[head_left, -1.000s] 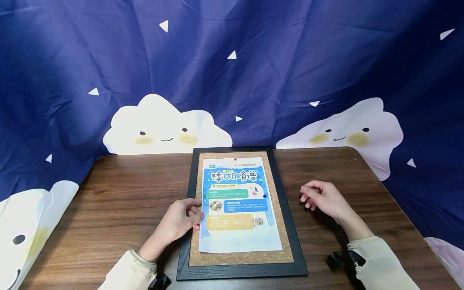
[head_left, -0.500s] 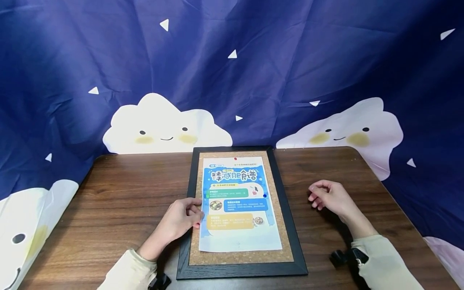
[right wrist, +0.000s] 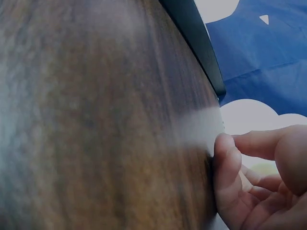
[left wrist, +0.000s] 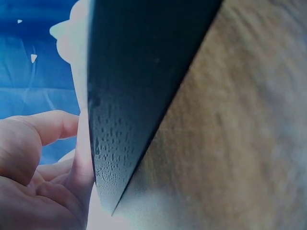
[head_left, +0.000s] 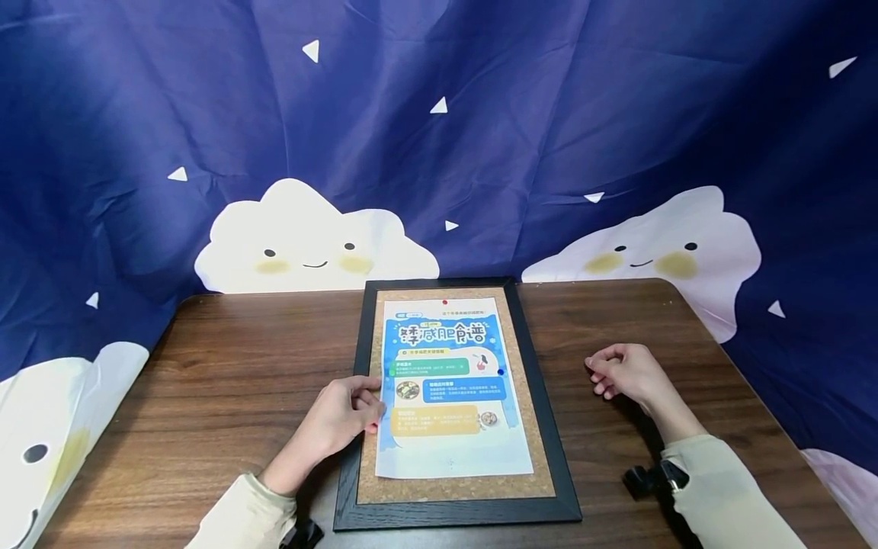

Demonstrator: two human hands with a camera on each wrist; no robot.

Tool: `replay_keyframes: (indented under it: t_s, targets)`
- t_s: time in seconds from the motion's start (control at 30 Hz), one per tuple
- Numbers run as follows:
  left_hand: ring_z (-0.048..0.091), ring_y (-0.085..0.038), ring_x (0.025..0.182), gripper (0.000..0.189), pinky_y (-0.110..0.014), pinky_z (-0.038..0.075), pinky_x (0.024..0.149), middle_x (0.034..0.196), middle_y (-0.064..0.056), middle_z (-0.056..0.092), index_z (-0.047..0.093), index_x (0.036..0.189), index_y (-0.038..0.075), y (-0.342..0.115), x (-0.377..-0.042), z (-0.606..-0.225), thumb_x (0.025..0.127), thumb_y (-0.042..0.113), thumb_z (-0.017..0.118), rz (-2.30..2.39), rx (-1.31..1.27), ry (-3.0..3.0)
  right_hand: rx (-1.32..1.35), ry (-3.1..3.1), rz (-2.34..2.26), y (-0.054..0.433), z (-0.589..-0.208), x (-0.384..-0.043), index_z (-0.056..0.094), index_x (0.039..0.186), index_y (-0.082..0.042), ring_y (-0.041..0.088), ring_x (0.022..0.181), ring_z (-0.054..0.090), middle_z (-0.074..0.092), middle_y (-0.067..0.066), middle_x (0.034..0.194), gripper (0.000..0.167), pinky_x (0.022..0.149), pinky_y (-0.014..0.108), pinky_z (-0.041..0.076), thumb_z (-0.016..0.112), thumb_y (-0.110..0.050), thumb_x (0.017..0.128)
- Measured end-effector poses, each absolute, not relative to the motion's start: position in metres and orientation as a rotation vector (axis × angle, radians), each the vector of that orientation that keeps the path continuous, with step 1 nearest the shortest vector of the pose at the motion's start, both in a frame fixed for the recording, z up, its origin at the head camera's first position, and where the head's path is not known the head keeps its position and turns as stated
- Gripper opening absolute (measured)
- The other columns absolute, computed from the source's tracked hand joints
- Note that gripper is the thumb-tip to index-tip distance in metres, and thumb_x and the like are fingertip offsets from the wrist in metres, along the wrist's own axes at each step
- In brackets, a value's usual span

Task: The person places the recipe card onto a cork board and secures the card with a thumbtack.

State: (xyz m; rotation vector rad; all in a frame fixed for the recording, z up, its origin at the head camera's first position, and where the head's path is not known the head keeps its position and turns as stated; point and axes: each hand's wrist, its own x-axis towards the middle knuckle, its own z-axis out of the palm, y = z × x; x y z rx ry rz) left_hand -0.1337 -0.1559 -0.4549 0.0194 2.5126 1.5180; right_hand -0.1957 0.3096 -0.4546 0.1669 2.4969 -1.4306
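Note:
A printed poster (head_left: pixel 453 457) with a blue heading lies on a cork board (head_left: pixel 473 490) in a black frame (head_left: pixel 453 514). A red pin (head_left: pixel 444 302) sits at its top edge and a dark blue pin (head_left: pixel 501 372) on its right side. My left hand (head_left: pixel 339 415) rests over the frame's left side, its fingertips at the poster's left edge. To the right of the frame, my right hand (head_left: pixel 627 374) is held by the tabletop with loosely bent fingers. Its thumb and forefinger (right wrist: pixel 225 143) come together in the right wrist view, and no object shows between them.
The framed board lies on a brown wooden table (head_left: pixel 261 343). Behind the table hangs a dark blue curtain (head_left: pixel 384 137) with white clouds. A small black device (head_left: pixel 655 480) is strapped at the right wrist.
My right hand has drawn a little to the right, away from the frame, and then come to rest. The left hand, the board and the poster stay in place.

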Motion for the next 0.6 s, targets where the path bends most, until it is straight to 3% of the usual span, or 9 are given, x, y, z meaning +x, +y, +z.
replay_keyframes:
  t_s: [0.3, 0.6]
  targets:
    - [0.064, -0.014, 0.073, 0.037, -0.024, 0.061, 0.06, 0.091, -0.009, 0.069, 0.068, 0.132, -0.009, -0.1555, -0.1339, -0.4556, 0.095, -0.006, 0.074, 1.536, 0.008, 2.497, 0.256, 2.481, -1.42, 0.31, -0.4541, -0.1977, 0.056, 0.119, 0.019, 0.011, 0.057, 0.069, 0.068, 0.002, 0.07, 0.025, 0.053, 0.03, 0.064, 0.057, -0.003, 0.108]
    - [0.064, -0.014, 0.073, 0.037, -0.024, 0.062, 0.06, 0.091, -0.01, 0.069, 0.068, 0.132, -0.009, -0.1552, -0.1343, -0.4552, 0.095, -0.006, 0.074, 1.533, 0.009, 2.499, 0.242, 2.479, -1.42, 0.3116, -0.4553, -0.1966, 0.06, 0.118, 0.02, 0.012, 0.06, 0.071, 0.07, 0.003, 0.071, 0.026, 0.056, 0.031, 0.065, 0.059, -0.003, 0.107]
